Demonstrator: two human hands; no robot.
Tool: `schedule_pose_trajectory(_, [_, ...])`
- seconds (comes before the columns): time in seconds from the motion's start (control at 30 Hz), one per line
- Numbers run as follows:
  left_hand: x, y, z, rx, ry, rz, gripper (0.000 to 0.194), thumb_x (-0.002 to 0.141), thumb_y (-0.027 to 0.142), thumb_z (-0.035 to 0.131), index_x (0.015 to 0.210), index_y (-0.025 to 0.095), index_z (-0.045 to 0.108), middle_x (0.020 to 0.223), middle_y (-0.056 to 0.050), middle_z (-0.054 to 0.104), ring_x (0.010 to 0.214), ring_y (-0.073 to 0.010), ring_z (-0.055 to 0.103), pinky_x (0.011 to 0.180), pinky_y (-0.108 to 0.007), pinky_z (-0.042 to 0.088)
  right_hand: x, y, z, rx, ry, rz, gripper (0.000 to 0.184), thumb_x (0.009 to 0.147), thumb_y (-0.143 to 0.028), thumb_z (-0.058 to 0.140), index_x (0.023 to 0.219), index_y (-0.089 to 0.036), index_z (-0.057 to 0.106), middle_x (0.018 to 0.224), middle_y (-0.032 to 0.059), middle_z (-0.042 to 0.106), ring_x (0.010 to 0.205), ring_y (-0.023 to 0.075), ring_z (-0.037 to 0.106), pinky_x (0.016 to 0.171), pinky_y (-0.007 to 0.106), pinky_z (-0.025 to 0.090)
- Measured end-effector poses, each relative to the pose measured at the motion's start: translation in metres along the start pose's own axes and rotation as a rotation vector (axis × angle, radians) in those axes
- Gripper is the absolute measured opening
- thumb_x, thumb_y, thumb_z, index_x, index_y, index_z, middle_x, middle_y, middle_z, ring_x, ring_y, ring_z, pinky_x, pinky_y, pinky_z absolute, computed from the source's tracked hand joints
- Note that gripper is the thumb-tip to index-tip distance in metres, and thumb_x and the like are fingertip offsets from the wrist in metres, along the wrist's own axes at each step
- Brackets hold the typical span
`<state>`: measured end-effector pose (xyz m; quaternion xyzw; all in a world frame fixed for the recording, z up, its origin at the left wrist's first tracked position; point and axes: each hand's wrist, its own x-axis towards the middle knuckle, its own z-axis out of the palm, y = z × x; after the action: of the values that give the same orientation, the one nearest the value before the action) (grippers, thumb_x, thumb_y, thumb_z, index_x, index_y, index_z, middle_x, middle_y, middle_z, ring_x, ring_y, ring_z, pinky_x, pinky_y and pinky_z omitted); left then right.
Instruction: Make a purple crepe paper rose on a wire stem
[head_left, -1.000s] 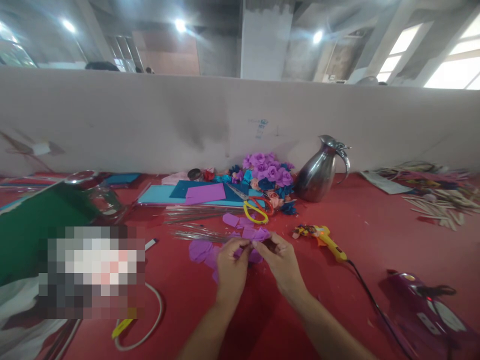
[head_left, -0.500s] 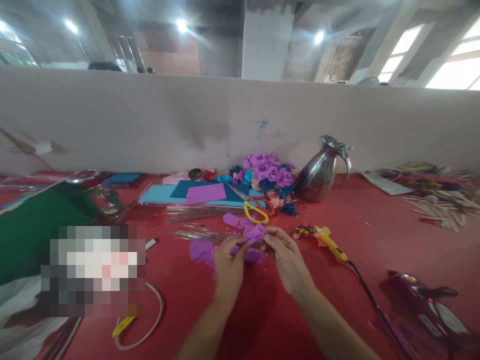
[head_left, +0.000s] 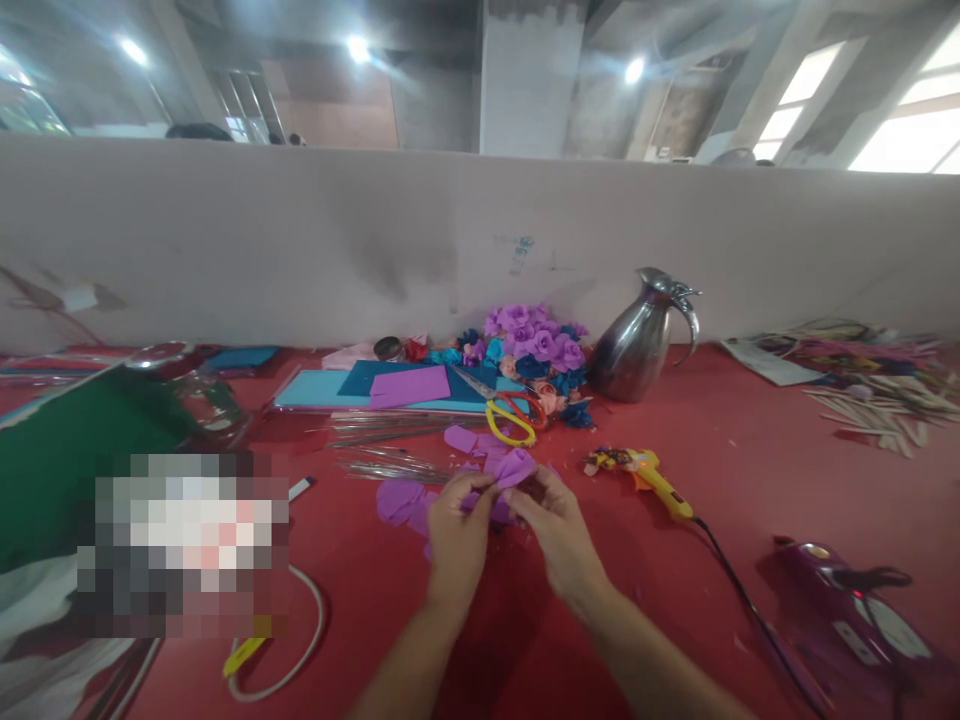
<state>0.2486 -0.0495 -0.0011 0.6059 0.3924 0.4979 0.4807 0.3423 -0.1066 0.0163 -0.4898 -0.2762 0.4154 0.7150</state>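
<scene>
Between my fingers is a purple paper flower (head_left: 514, 466), partly rolled, above the red table. My left hand (head_left: 461, 515) pinches its base from the left. The fingers of my right hand (head_left: 555, 530) close on its lower right side, with the thumb against the paper. Some of the fingertips are hidden behind the flower. Loose purple paper petals (head_left: 401, 500) lie under and left of my hands. Just beyond are scissors (head_left: 511, 420) with yellow and red handles, and thin metal wires (head_left: 390, 465).
A yellow glue gun (head_left: 656, 480) with a black cord lies to the right. Behind stand a bunch of paper flowers (head_left: 536, 335) and a steel jug (head_left: 637, 340). Flat paper sheets (head_left: 411, 384) lie at the back. A purple device (head_left: 847, 605) sits front right, a white cable (head_left: 321, 610) left.
My right hand has moved slightly left and down, its thumb now lower on the flower. The flower's top looks wider and tilted a little more. My left hand stays nearly in place.
</scene>
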Motion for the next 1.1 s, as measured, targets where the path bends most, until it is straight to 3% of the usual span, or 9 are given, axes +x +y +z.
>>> schedule_pose_trajectory(0.2, [-0.002,0.003,0.002,0.036,-0.014,0.047,0.009,0.07,0.022,0.063,0.072,0.02,0.071,0.075,-0.003,0.07,0.073,-0.0186,0.062,0.072,-0.031,0.049,0.001,0.004,-0.001,-0.108,0.017,-0.101,0.012,0.072,-0.028,0.068,0.081,-0.02,0.066,0.078,0.0015,0.065,0.077,0.0181,0.059,0.073,0.029,0.047])
schedule_pose_trajectory(0.43, [-0.003,0.005,0.002,0.124,-0.042,0.143,0.01,0.072,0.021,0.062,0.071,0.022,0.072,0.074,-0.004,0.07,0.072,-0.0185,0.062,0.069,-0.03,0.048,0.001,0.002,0.001,-0.093,0.067,-0.1,0.017,0.072,-0.033,0.068,0.083,-0.02,0.067,0.076,0.0003,0.065,0.073,0.0172,0.058,0.07,0.029,0.047])
schedule_pose_trajectory(0.6, [-0.003,0.006,0.002,0.111,-0.04,0.124,0.009,0.071,0.02,0.063,0.072,0.022,0.072,0.075,-0.003,0.07,0.072,-0.0186,0.062,0.07,-0.03,0.048,-0.001,0.0,0.003,-0.107,0.102,-0.109,0.014,0.072,-0.034,0.067,0.078,-0.022,0.067,0.067,-0.0023,0.06,0.065,0.0151,0.054,0.063,0.026,0.044])
schedule_pose_trajectory(0.77, [-0.004,0.011,0.003,0.08,-0.024,0.094,0.008,0.071,0.023,0.065,0.077,0.02,0.069,0.079,-0.003,0.069,0.074,-0.0183,0.063,0.071,-0.03,0.049,0.0,0.002,0.001,-0.102,0.09,-0.112,0.016,0.071,-0.036,0.068,0.078,-0.022,0.066,0.072,-0.0001,0.063,0.069,0.0168,0.055,0.066,0.028,0.045])
schedule_pose_trajectory(1.1, [-0.006,0.013,-0.001,0.242,0.031,0.295,0.007,0.076,0.022,0.063,0.075,0.022,0.069,0.08,-0.003,0.068,0.081,-0.0197,0.061,0.08,-0.034,0.046,-0.001,0.002,0.0,-0.16,0.107,-0.1,0.015,0.071,-0.034,0.067,0.073,-0.019,0.067,0.068,-0.0007,0.062,0.064,0.0151,0.053,0.06,0.026,0.044])
